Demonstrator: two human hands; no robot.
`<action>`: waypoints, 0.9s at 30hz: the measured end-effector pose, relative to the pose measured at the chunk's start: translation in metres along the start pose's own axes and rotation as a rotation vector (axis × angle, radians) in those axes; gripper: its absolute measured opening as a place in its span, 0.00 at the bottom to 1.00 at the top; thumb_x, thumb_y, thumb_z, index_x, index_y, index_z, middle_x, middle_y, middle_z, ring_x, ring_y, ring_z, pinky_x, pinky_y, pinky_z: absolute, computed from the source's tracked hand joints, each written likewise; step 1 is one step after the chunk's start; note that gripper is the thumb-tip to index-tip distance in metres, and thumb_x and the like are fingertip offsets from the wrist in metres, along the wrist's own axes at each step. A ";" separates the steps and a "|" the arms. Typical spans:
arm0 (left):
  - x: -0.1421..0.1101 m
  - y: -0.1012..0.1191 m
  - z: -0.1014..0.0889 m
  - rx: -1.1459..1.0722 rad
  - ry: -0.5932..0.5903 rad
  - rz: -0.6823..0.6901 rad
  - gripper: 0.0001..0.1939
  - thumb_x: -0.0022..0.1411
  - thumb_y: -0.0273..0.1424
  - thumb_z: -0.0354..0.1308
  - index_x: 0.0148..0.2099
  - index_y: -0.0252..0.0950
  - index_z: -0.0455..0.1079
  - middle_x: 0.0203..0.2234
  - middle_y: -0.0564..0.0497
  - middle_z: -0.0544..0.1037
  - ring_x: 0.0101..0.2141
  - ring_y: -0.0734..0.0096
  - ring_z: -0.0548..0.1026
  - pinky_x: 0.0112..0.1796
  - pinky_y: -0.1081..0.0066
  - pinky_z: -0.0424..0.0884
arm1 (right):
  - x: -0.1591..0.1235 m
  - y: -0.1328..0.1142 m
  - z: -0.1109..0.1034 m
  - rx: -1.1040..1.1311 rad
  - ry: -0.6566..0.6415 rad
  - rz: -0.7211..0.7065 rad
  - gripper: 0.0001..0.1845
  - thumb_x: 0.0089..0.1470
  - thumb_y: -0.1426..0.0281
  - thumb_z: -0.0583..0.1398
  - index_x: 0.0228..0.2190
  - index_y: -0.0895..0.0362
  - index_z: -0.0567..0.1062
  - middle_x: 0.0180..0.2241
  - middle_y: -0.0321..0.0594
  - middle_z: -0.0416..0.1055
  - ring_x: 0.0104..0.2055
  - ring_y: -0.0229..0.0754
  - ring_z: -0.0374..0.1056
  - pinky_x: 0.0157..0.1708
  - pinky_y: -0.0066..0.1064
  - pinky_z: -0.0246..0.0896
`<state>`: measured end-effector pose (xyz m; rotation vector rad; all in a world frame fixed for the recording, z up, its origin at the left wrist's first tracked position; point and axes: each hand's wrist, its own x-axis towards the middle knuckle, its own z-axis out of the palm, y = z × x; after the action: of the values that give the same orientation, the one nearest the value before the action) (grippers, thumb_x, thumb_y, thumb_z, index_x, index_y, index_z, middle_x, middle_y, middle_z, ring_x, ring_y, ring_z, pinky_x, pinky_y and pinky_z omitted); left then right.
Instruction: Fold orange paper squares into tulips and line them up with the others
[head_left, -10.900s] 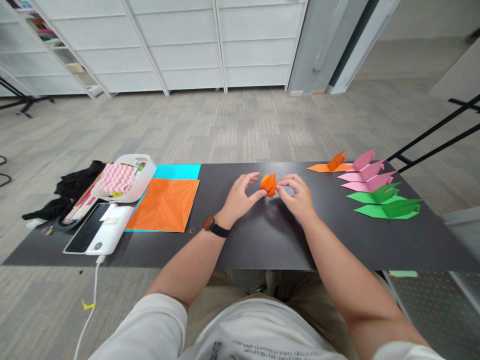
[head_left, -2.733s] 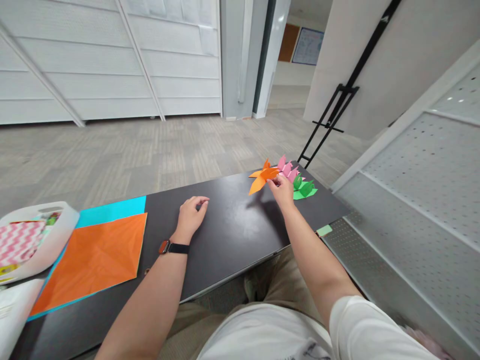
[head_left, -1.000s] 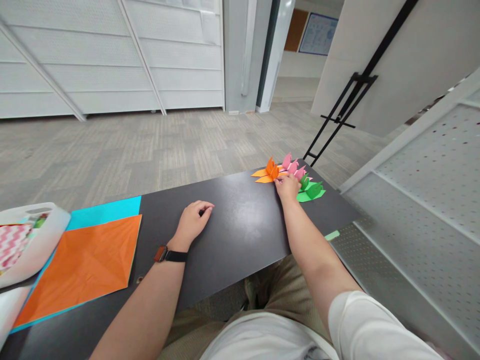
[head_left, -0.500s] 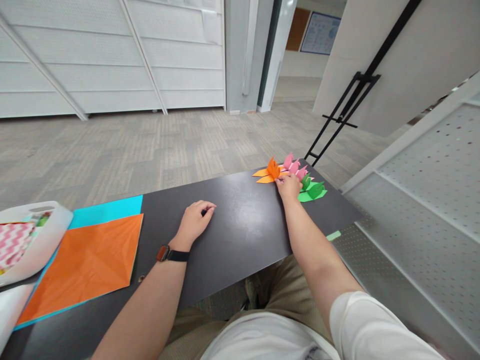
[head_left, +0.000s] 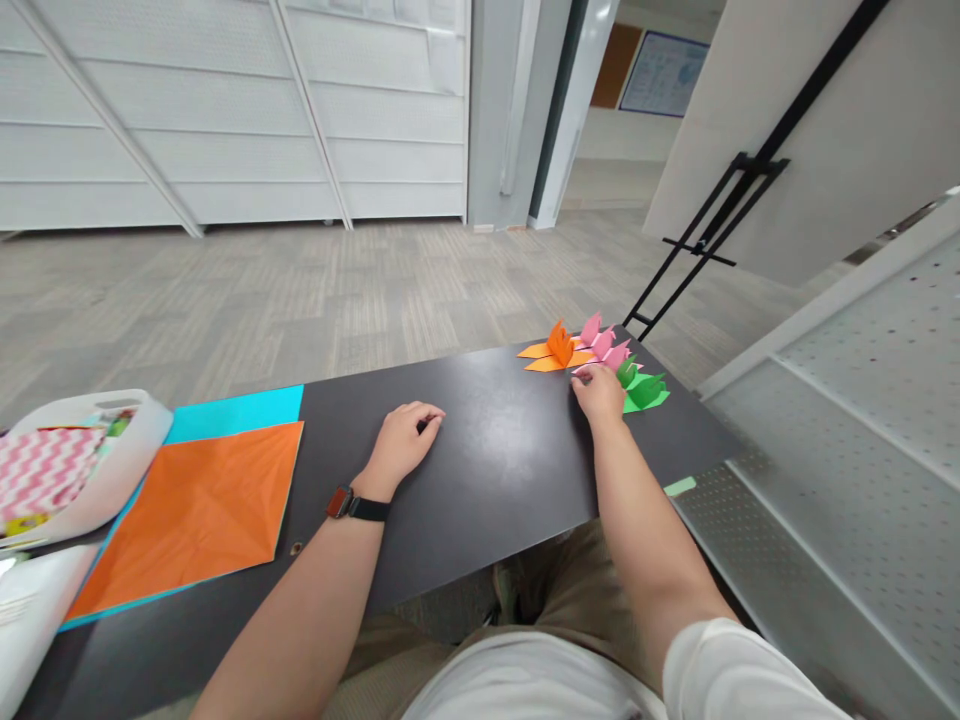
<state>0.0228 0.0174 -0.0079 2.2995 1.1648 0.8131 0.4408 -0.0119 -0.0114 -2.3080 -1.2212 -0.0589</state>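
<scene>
My right hand [head_left: 601,392] rests on the black table [head_left: 495,470] at its far right. Its fingers are curled together, with the tips at the edge of the pink folded paper pieces [head_left: 604,346]. Nothing shows in its grip. Just left of the hand and apart from it lie the orange folded paper pieces [head_left: 556,350]. The green folded pieces [head_left: 645,390] are at its right side. My left hand [head_left: 405,442] lies mid-table as a loose fist, empty, with a watch [head_left: 346,502] on the wrist.
An orange paper sheet [head_left: 195,510] lies on a cyan sheet [head_left: 240,412] at the table's left. A white basket [head_left: 112,470] holding patterned paper stands at the far left. A black stand [head_left: 712,240] and perforated panels [head_left: 862,420] are on the right.
My right hand has let go of the orange folded piece among the others and drawn back slightly toward me. The view has shifted a little. My left hand has stayed put.
</scene>
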 end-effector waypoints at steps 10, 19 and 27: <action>0.000 0.003 -0.001 0.005 -0.005 -0.009 0.09 0.72 0.31 0.57 0.45 0.43 0.80 0.40 0.51 0.84 0.43 0.61 0.79 0.49 0.60 0.73 | -0.007 -0.004 -0.008 -0.173 -0.068 0.044 0.23 0.63 0.60 0.61 0.57 0.46 0.82 0.54 0.49 0.77 0.55 0.57 0.72 0.54 0.49 0.66; 0.000 0.004 -0.002 0.008 -0.023 -0.010 0.10 0.72 0.33 0.56 0.45 0.43 0.80 0.40 0.50 0.84 0.42 0.60 0.79 0.49 0.58 0.74 | -0.010 -0.005 -0.006 -0.237 -0.072 0.045 0.21 0.63 0.60 0.60 0.52 0.47 0.86 0.54 0.55 0.75 0.54 0.62 0.71 0.53 0.56 0.66; 0.000 0.006 -0.002 0.005 -0.021 0.000 0.10 0.72 0.32 0.57 0.45 0.43 0.81 0.40 0.49 0.84 0.42 0.59 0.80 0.50 0.58 0.74 | -0.010 -0.005 -0.008 -0.202 -0.057 0.048 0.20 0.62 0.62 0.60 0.51 0.47 0.87 0.52 0.54 0.75 0.54 0.61 0.71 0.53 0.54 0.66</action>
<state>0.0248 0.0143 -0.0035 2.3063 1.1586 0.7855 0.4321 -0.0211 -0.0047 -2.5273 -1.2378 -0.1038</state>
